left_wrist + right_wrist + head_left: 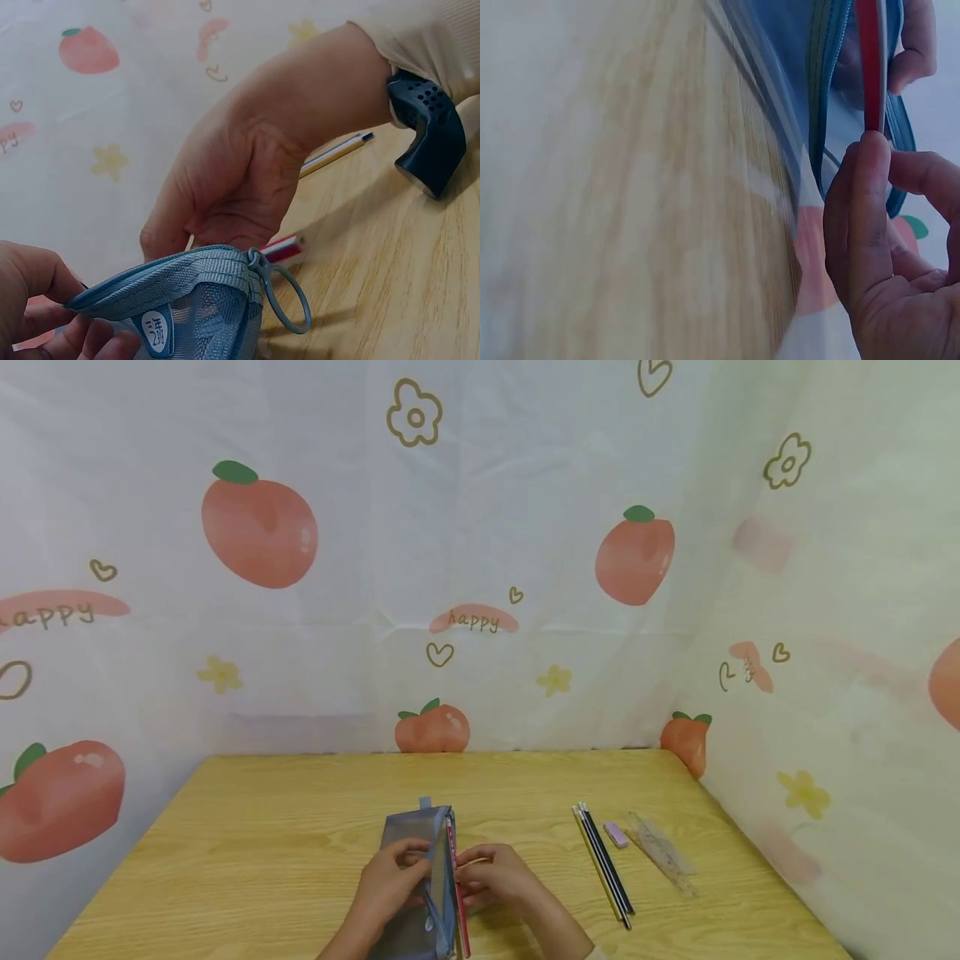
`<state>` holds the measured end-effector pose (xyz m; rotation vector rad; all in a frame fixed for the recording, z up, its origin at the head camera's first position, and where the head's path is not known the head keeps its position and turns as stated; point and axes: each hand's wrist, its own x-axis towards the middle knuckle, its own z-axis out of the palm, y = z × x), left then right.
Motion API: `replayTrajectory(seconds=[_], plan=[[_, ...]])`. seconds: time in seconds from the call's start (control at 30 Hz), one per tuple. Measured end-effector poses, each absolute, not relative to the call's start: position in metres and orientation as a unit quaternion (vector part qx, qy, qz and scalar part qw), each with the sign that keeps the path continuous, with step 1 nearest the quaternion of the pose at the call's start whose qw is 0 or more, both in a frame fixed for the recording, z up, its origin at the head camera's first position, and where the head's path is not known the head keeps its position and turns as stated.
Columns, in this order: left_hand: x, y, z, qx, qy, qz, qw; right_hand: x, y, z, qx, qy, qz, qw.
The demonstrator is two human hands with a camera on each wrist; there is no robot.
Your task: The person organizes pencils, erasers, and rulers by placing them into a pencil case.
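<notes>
A blue-grey mesh pencil case (405, 827) lies on the table in the head view, its zipper open along the right side. My left hand (393, 877) pinches the edge of the opening; in the left wrist view its fingers (45, 330) hold the zipped rim, near a small white label (156, 334). A red pencil (461, 910) lies lengthwise along the opening, and my right hand (501, 872) grips it from the right. The right wrist view shows the pencil (871, 67) between the case's zipper edges, with the right thumb and fingers (870, 202) at its end.
Several pencils (606, 864), black and yellow, lie side by side right of my right hand. Beyond them are a pink-purple eraser (617, 835) and clear rulers (660, 852). A printed cloth (337, 652) hangs behind the wooden table (247, 852) and along its right side.
</notes>
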<state>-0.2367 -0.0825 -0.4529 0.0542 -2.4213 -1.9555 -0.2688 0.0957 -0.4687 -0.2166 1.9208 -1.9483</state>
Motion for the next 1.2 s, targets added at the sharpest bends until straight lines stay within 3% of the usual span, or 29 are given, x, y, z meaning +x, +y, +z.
replayTrajectory(seconds=[0.4, 0.9, 1.2], plan=[[-0.237, -0.079, -0.453, 0.016, -0.770, -0.638, -0.014, -0.272, 0.086, -0.469, -0.077, 0.689, -0.701, 0.165], [-0.236, -0.078, -0.458, 0.005, -0.767, -0.641, -0.003, -0.268, 0.077, -0.464, -0.075, 0.712, -0.687, 0.120], [-0.238, -0.080, -0.453, 0.022, -0.768, -0.641, -0.006, -0.286, 0.148, -0.450, -0.137, 0.906, -0.401, -0.016]])
